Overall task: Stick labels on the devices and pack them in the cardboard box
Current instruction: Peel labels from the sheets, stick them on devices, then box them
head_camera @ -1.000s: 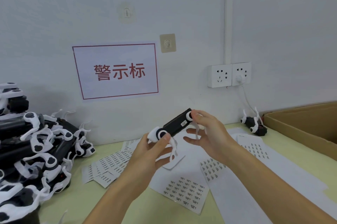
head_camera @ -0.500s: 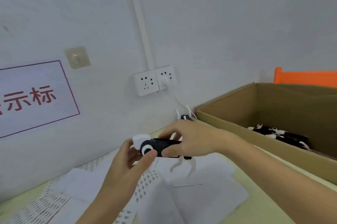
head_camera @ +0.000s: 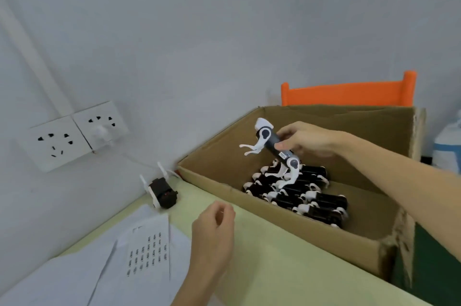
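Note:
My right hand (head_camera: 303, 140) grips a black device (head_camera: 273, 144) with white ends and dangling white legs, holding it tilted above the open cardboard box (head_camera: 282, 209). A small label shows on the device's lower part. Several black and white devices (head_camera: 299, 193) lie packed in rows on the box floor. My left hand (head_camera: 214, 227) hovers over the pale green table (head_camera: 287, 270) in front of the box, fingers loosely curled and holding nothing. A label sheet (head_camera: 147, 251) with rows of small printed labels lies left of that hand.
One more device (head_camera: 163, 193) sits by the wall at the box's left corner. White backing sheets (head_camera: 64, 280) cover the table's left part. Two wall sockets (head_camera: 72, 135) with a plug and cable are on the wall. An orange chair back (head_camera: 349, 93) stands behind the box.
My right hand carried the device to the right, over the box. My left hand let go of it and dropped toward the table. The view swung right, away from the device pile.

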Motion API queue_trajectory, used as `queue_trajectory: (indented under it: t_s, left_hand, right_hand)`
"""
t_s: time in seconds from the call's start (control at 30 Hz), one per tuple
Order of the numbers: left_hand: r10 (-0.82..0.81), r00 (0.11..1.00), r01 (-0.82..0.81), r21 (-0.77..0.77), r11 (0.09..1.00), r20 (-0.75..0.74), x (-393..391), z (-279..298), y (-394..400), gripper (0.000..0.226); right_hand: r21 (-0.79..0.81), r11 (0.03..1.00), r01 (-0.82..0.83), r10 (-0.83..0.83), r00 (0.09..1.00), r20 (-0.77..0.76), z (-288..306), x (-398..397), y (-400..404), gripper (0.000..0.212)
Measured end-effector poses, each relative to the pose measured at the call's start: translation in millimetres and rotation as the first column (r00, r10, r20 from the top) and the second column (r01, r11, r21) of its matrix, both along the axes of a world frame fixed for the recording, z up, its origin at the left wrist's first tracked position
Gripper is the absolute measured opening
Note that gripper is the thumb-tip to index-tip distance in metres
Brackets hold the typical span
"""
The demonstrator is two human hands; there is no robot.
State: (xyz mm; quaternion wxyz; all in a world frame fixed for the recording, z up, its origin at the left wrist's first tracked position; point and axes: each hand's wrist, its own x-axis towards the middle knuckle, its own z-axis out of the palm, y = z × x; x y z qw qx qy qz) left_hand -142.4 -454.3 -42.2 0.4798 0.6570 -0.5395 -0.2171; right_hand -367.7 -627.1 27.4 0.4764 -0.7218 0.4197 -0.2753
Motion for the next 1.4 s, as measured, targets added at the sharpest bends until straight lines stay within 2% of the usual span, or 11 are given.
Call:
queue_trajectory:
  t_s: [0.07, 0.13, 0.23, 0.37, 0.53, 0.67, 0.8, 1.03, 1.13, 1.33, 1.4]
  left_hand:
    - [0.039, 0.995, -0.039, -0.003, 0.999, 0.094, -5.7, -8.6, -15.8, 0.039]
    - [0.088, 0.986, -0.084, -0.035, 0.996, 0.142, -7.9, -16.7, -26.9, 0.042]
    - [0.130, 0.981, -0.123, -0.055, 0.991, 0.141, -4.9, -26.3, -36.9, 0.041]
    - [0.132, 0.980, -0.127, -0.039, 0.991, 0.146, 0.6, -33.0, -44.7, 0.030]
    - [0.153, 0.979, -0.147, -0.054, 0.988, 0.135, 1.9, -33.8, -48.0, 0.038]
    - [0.176, 0.978, -0.166, -0.102, 0.981, 0.108, 1.1, -34.7, -50.9, 0.024]
    - [0.184, 0.977, -0.169, -0.134, 0.976, 0.109, 3.2, -37.9, -54.4, 0.023]
    - [0.185, 0.974, -0.168, -0.129, 0.977, 0.132, 3.1, -37.6, -54.2, 0.024]
    - [0.176, 0.976, -0.163, -0.111, 0.980, 0.130, 4.6, -39.0, -55.4, 0.034]
    - [0.172, 0.969, -0.165, -0.056, 0.985, 0.177, 5.7, -41.4, -56.3, 0.029]
    - [0.171, 0.965, -0.168, -0.035, 0.985, 0.200, 5.0, -40.3, -55.6, 0.030]
  right_hand:
    - [0.042, 0.991, 0.128, -0.123, 0.987, -0.102, -20.0, -21.6, -35.2, 0.014]
    - [-0.024, 0.968, 0.250, -0.247, 0.929, -0.276, -40.2, -41.9, -67.2, 0.023]
    - [-0.191, 0.922, 0.338, -0.385, 0.734, -0.559, -71.4, -68.8, -106.1, 0.040]
    - [-0.257, 0.912, 0.321, -0.385, 0.449, -0.806, -110.7, -81.8, -138.6, 0.044]
    - [-0.340, 0.917, 0.210, -0.384, 0.227, -0.895, -131.9, -87.0, -165.7, 0.033]
    - [-0.312, 0.938, 0.153, -0.330, 0.115, -0.937, -153.1, -94.5, -172.7, 0.038]
    - [-0.280, 0.953, 0.115, -0.291, 0.093, -0.952, -187.0, -94.4, -172.0, 0.042]
    - [-0.199, 0.975, 0.097, -0.214, 0.191, -0.958, -221.9, -74.4, -167.4, 0.045]
    - [-0.192, 0.979, 0.072, -0.203, 0.219, -0.954, -216.1, -66.1, -167.0, 0.047]
    - [-0.286, 0.955, -0.083, -0.267, 0.187, -0.945, -186.5, -42.6, -158.9, 0.036]
    - [-0.321, 0.939, -0.123, -0.292, 0.206, -0.934, -169.2, -31.3, -152.1, 0.030]
